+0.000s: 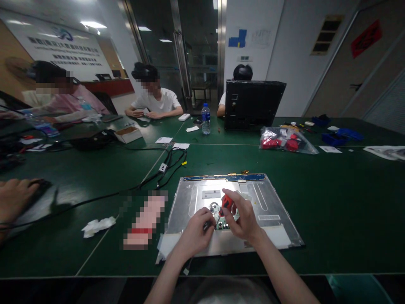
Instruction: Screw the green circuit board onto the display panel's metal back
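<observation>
A flat silver display panel [182, 202] lies on the table in front of me, with a small green circuit board [224, 225] at its middle. My right hand [245, 221] is closed around a red-and-black screwdriver [227, 202], which tilts down toward the board. Beside it, my left hand [196, 232] rests over the board's left side with its fingers curled together. Something dark shows at those fingertips, too small to name. A thin cable end with a pale tip [186, 271] hangs below my left wrist at the table edge.
Black cables [171, 162] and crumpled white tissue [98, 226] lie to the left. Farther back stand a water bottle [206, 120], a black monitor-like case [253, 105] and a plastic bag with red items [284, 141]. Several people sit around; another person's hand [17, 194] is at far left.
</observation>
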Demonstrator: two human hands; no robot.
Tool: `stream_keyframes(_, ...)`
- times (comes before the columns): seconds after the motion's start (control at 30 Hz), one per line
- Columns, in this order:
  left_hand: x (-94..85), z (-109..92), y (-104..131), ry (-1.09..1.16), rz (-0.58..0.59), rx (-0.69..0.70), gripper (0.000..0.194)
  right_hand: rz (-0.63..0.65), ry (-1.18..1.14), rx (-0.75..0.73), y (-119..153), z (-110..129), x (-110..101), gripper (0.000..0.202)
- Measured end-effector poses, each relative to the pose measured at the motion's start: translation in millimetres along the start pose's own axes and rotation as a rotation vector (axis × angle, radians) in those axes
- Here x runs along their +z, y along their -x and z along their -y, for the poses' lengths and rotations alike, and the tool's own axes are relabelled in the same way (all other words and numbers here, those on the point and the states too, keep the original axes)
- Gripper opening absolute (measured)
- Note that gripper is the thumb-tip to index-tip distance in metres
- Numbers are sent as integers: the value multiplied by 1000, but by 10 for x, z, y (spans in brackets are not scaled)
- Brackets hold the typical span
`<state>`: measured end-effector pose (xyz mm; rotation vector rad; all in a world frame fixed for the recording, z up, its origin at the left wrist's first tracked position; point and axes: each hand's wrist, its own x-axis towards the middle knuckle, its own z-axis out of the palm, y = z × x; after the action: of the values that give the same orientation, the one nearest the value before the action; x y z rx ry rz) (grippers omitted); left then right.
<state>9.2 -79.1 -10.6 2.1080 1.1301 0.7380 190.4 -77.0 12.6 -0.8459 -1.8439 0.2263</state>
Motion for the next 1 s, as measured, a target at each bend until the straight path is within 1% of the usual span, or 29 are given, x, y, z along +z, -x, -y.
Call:
stream_keyframes(0.37, 45, -26, 3, -64, -20, -6, 15, -33, 59, -9, -2, -5, 1, 44)
stream_keyframes(0.6, 53, -33, 21, -59, -36, 25, 15, -41, 101, -43, -5, -10, 7, 42)
stream_keyframes(0.8, 101, -1, 52, -85, -50, 38, 16, -54, 150, -52, 23, -33, 8, 40)
stream_keyframes(1.0, 118, 7, 75, -91, -32, 51, 16, -65, 182, -66, 31, -37, 10, 43)
